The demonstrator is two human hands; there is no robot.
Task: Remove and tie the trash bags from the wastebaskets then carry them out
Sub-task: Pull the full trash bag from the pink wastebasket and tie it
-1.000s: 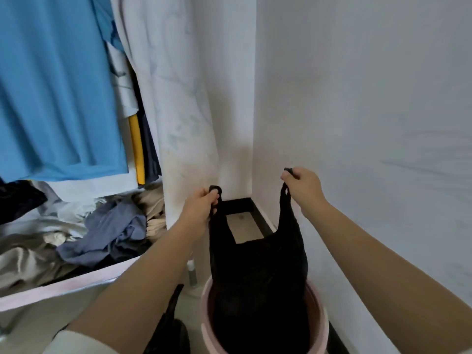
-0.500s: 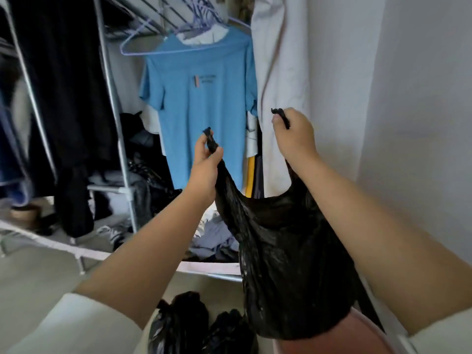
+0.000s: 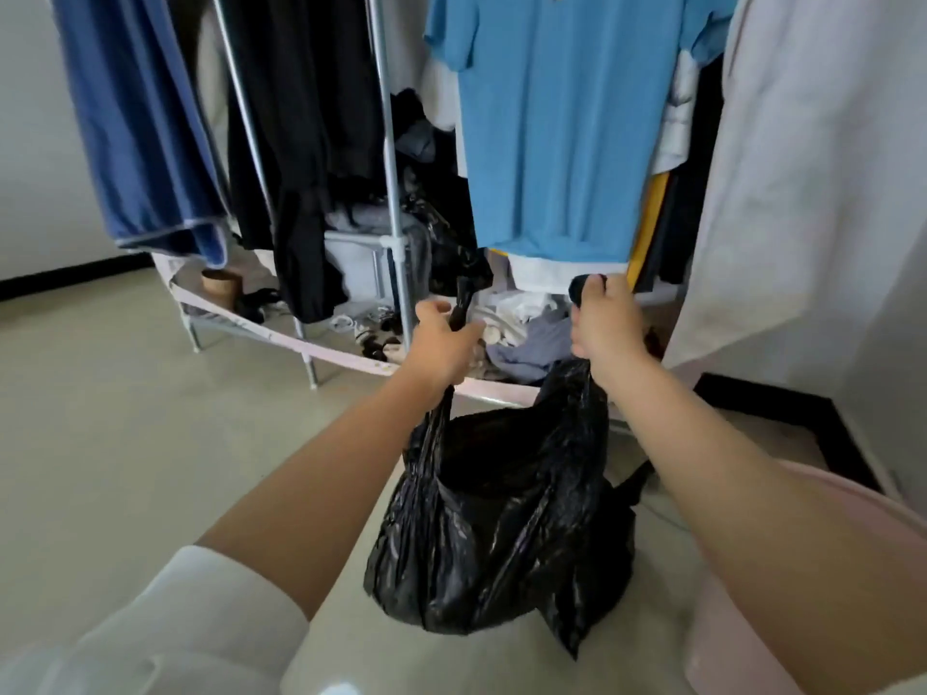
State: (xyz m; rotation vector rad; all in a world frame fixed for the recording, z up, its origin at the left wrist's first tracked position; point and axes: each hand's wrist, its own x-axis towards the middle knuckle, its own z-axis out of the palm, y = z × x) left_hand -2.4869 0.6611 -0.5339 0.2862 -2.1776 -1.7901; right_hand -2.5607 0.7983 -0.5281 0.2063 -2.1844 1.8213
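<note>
At the upper left of the frame a blue cloth (image 3: 135, 143) and dark garments (image 3: 301, 158) hang from a metal rack (image 3: 396, 233), with bare floor (image 3: 100, 443) below them.

Just left of centre, the left hand (image 3: 441, 346) is closed in a fist round one handle of the black bag (image 3: 501, 534); the handle's tip sticks up out of the top of the fist.

The bag hangs in the lower middle of the frame, directly beneath and between the two hands, off the floor as far as can be judged. Its mouth gapes upward between the two handles and its long axis runs straight down from the hands.

Right of centre, the right hand (image 3: 604, 318) is closed round the other handle, at about the same height as the left, in front of a blue T-shirt (image 3: 557, 122).

The two handles are held apart, so tying will likely mean bringing the hands together over the open mouth and crossing the handles. Neither hand looks clearly nearer to the bag's body, since each holds its own handle.

At the lower right edge, the rim of the pink wastebasket (image 3: 863, 499) shows behind the right forearm; the bag is out of it and to its left.
</note>
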